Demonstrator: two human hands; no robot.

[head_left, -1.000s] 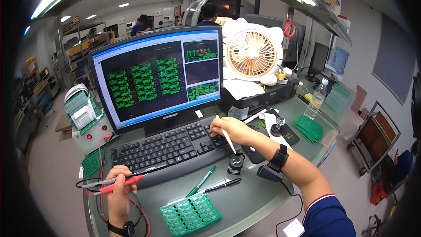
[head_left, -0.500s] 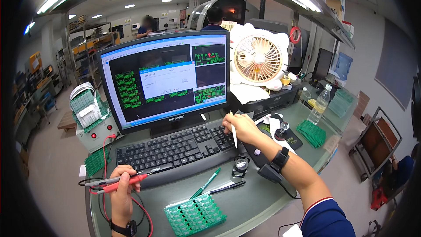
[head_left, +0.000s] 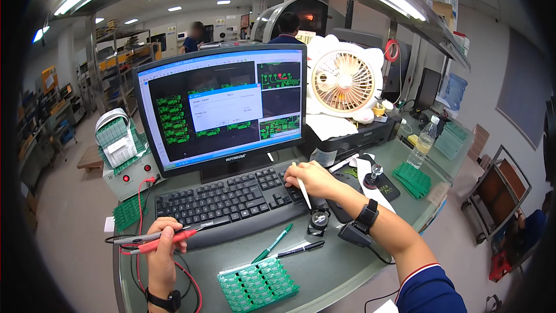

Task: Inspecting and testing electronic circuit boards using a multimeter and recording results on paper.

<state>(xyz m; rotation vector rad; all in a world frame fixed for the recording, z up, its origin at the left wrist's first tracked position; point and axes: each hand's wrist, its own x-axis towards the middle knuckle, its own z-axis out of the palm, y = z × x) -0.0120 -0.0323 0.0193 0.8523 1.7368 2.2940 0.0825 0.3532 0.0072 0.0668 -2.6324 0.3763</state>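
Observation:
My left hand (head_left: 163, 246) grips two test probes (head_left: 152, 241), one red and one black, at the front left of the black keyboard (head_left: 229, 202). Their red leads run to a white box (head_left: 128, 167). My right hand (head_left: 310, 180) rests on the keyboard's right end with a thin white stick (head_left: 302, 188) between its fingers. A green circuit board panel (head_left: 258, 283) lies in front of me. The monitor (head_left: 224, 107) shows green board layouts with a pale dialog window.
A green pen (head_left: 271, 244) and a black pen (head_left: 300, 249) lie by the panel. A small black magnifier (head_left: 318, 222) stands under my right wrist. A beige fan (head_left: 342, 82), a water bottle (head_left: 423, 141) and green board stacks (head_left: 412, 178) sit to the right. Two people stand far behind.
My right hand moved left from beside the keyboard onto its right keys. A dialog window appeared on the screen. The view shifted slightly closer to the monitor.

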